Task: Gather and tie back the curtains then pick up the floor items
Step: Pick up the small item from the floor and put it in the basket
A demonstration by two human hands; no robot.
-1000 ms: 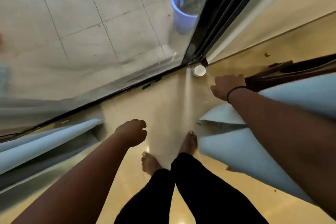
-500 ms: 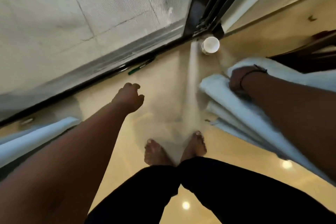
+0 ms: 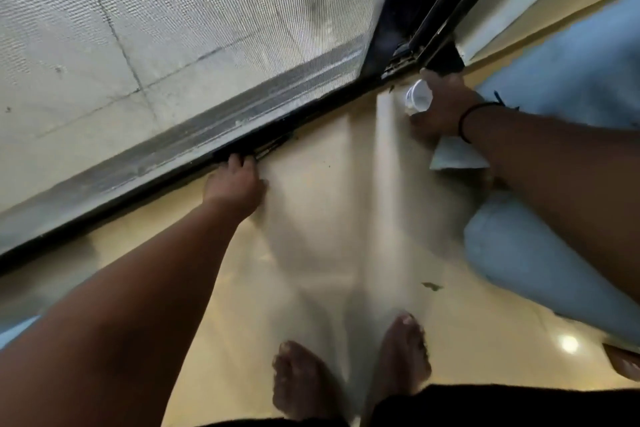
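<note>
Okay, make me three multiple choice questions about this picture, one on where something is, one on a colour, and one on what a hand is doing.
1. Where is the white cup?
A. By the door track corner
B. Between the feet
C. On the curtain

2. What colour is the curtain?
A. Red
B. Light blue
C. Green

3. What is the right hand doing?
A. Hanging free
B. Flat on the floor
C. Gripping the cup

Answers: A, the cup sits at the corner of the door track; B, the fabric is pale blue; C, its fingers wrap the cup while the left hand reaches the track.
</note>
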